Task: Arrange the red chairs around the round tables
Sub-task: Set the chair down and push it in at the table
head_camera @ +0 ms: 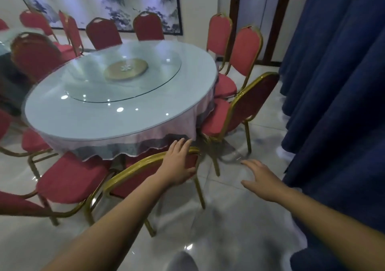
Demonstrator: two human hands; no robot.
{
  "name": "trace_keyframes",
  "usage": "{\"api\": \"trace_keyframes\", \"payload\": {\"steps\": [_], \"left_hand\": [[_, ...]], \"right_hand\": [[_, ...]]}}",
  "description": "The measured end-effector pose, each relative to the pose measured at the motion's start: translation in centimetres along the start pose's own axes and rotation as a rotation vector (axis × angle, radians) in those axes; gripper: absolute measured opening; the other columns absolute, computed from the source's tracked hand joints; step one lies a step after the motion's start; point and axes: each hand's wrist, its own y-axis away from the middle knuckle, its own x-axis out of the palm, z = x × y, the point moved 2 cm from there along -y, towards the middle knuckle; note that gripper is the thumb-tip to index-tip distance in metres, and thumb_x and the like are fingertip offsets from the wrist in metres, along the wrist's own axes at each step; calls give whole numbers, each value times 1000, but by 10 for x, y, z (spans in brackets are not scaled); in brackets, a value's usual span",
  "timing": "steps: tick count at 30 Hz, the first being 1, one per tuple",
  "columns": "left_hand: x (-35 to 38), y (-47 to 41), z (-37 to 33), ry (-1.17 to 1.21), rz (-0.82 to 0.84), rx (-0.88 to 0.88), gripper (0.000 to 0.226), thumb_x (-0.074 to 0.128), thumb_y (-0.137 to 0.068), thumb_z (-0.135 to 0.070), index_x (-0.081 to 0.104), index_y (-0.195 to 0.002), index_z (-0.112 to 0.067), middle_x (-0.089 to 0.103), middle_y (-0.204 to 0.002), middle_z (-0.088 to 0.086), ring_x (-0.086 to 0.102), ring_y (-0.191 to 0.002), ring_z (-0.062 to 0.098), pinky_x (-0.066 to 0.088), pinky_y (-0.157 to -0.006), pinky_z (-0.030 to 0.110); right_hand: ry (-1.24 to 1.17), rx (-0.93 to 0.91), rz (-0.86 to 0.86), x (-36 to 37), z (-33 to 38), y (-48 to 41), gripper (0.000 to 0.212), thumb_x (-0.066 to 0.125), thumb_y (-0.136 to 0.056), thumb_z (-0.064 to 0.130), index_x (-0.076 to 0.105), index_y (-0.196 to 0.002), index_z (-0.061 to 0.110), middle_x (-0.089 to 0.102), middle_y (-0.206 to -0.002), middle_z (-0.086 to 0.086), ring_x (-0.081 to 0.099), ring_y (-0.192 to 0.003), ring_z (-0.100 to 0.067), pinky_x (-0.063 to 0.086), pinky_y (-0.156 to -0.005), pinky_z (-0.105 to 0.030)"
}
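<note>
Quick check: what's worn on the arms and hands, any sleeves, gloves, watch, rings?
Nothing shows. The left hand and right hand are ungloved. Both forearms are bare to the frame's edge with no sleeve. No watch, bracelet or ring is visible, though the picture is slightly blurred.

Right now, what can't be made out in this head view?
All head view.
- Seat of nearest chair: under tablecloth, behind its backrest and left hand.
- second table: cut off by left edge.
- far-left chair: motion-blurred.
- Room's right side: behind blue curtain.
</note>
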Motion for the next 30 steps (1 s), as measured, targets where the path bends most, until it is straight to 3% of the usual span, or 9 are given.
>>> {"api": "trace_keyframes", "payload": {"steps": [3,9,15,19,23,28,30], "left_hand": [[14,-37,-34,53,83,67,98,70,-82,-41,4,-155,-34,5,-164,-1,0,-150,25,10,-122,45],[27,-160,-58,92,147,101,101,74,-80,-40,8,-156,-28,17,-161,7,15,-147,29,21,-119,49],[21,-321,-67,217,145,-7,101,78,-77,-41,17,-155,-16,33,-153,12,35,-139,31,30,-115,47],[32,-399,-89,234,227,-47,101,79,-77,-41,19,-154,-17,33,-152,14,35,-137,32,30,-115,45],[47,-451,-106,250,291,-96,97,78,-78,-41,20,-154,-22,33,-152,13,37,-136,31,32,-114,42],[65,-482,-114,262,337,-165,91,80,-76,-35,31,-151,-22,40,-150,8,43,-134,26,35,-112,37],[73,-485,-112,272,359,-226,85,80,-76,-33,37,-148,-20,48,-145,5,49,-128,24,40,-107,34]], "right_hand": [[-52,23,-58,-26,-24,-8,66,66,-89,37,37,-148,29,32,-154,3,35,-140,-20,33,-114,-36],[-103,13,-126,-84,-63,-88,61,65,-89,34,41,-145,29,35,-149,7,39,-135,-19,36,-111,-37],[-12,20,-138,-189,-84,-204,61,65,-90,28,41,-146,25,36,-150,1,37,-135,-21,35,-112,-41],[35,28,-137,-251,-103,-254,63,66,-90,27,40,-146,28,35,-150,5,36,-135,-17,33,-110,-34],[55,59,-134,-289,-131,-297,69,67,-88,28,34,-149,30,32,-152,4,35,-137,-20,36,-112,-42],[324,-32,-2,-316,-140,-389,92,71,-79,40,15,-152,35,16,-159,1,21,-144,-29,28,-114,-52],[486,-92,103,-320,-143,-433,92,74,-75,43,22,-151,36,25,-156,1,21,-144,-28,26,-112,-55]]}}
